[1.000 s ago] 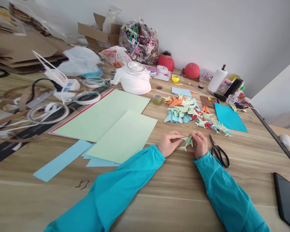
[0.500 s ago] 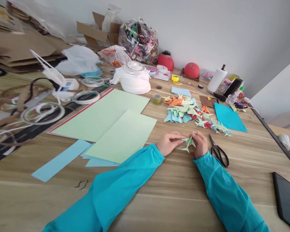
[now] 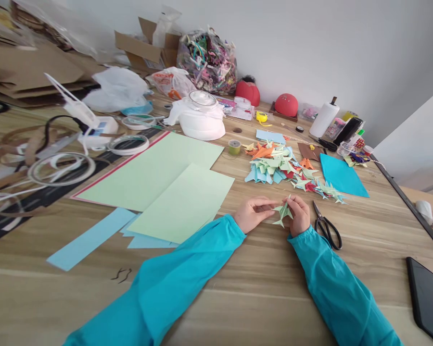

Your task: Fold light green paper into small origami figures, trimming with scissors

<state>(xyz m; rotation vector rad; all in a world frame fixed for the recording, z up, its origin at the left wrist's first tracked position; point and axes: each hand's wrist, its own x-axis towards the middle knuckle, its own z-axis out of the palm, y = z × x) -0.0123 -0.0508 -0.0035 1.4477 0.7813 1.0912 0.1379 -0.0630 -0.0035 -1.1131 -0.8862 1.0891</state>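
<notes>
A small light green origami plane [image 3: 283,211], with several pointed tips, is held just above the table. My right hand [image 3: 300,214] pinches its upper right part between thumb and fingers. At its left side is my left hand [image 3: 254,213], thumb and fingertips brought together at the left tip. Black-handled scissors [image 3: 326,227] lie just right of my right hand. Beyond both hands sits a pile of folded paper planes [image 3: 274,163] in green, blue, orange and red.
Green paper sheets [image 3: 184,204] and a blue paper strip [image 3: 90,239] lie to the left. A thread spool [image 3: 234,147] stands beside the pile. Farther right are a turquoise sheet [image 3: 343,175] and a phone [image 3: 426,293]. Tape rolls, bags and a cardboard box [image 3: 140,48] crowd the back left.
The origami plane has shifted very slightly right, and the left fingers have stretched a little farther over its left side. Both forearms stay in place.
</notes>
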